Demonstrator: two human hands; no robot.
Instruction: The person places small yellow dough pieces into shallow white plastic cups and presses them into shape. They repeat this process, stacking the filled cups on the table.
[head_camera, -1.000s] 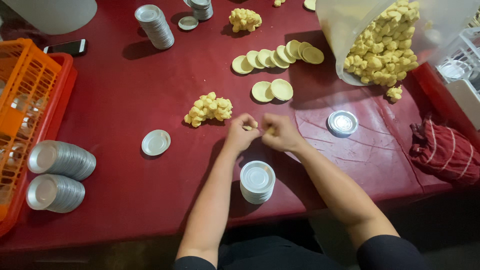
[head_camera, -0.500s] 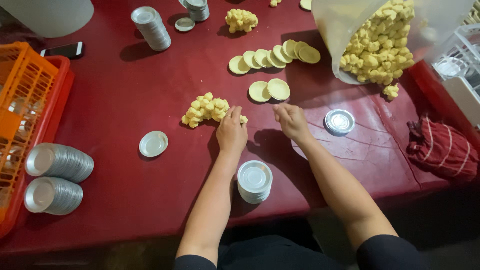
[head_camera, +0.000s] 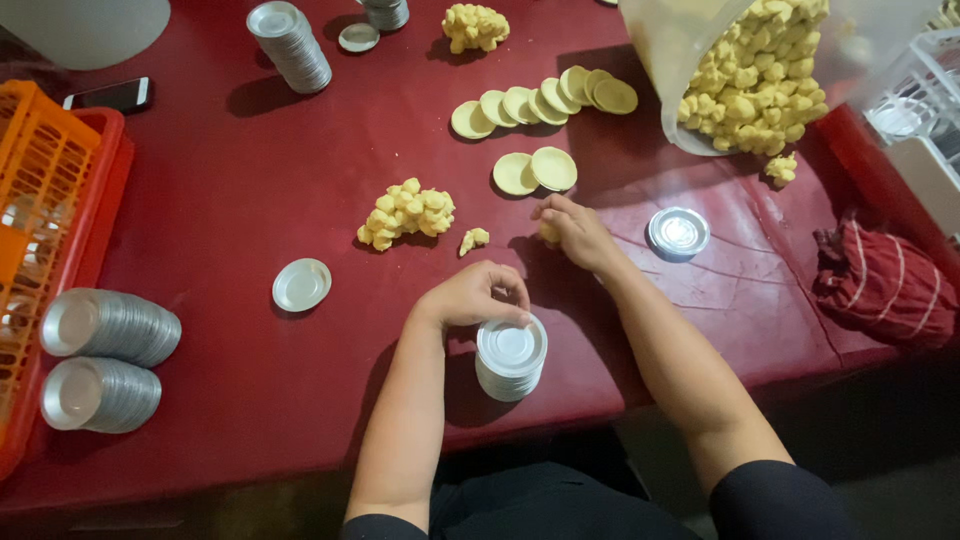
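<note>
My left hand (head_camera: 472, 296) curls its fingers over the far rim of the top cup on a short stack of silver foil cups (head_camera: 511, 358) near the table's front edge. My right hand (head_camera: 578, 232) rests on the red table just beyond, closed on a small lump of yellow dough (head_camera: 548, 232). A loose pile of dough pieces (head_camera: 405, 212) lies to the left, with one small piece (head_camera: 473, 239) beside it. Two flattened dough discs (head_camera: 535, 170) lie just past my right hand, and a row of several more discs (head_camera: 545, 100) lies farther back.
A clear bag of dough pieces (head_camera: 750, 80) lies at the back right, with a single foil cup (head_camera: 678, 232) near it. Another cup (head_camera: 301, 285), two toppled cup stacks (head_camera: 105, 325), an orange basket (head_camera: 40, 200), a phone (head_camera: 110, 95) and a tall stack (head_camera: 290, 45) are left. A red cloth (head_camera: 880, 285) lies right.
My hands were together working dough. The left reached to the dough pile, then drew back onto the cup stack. The right hand moved slightly away with a lump of dough.
</note>
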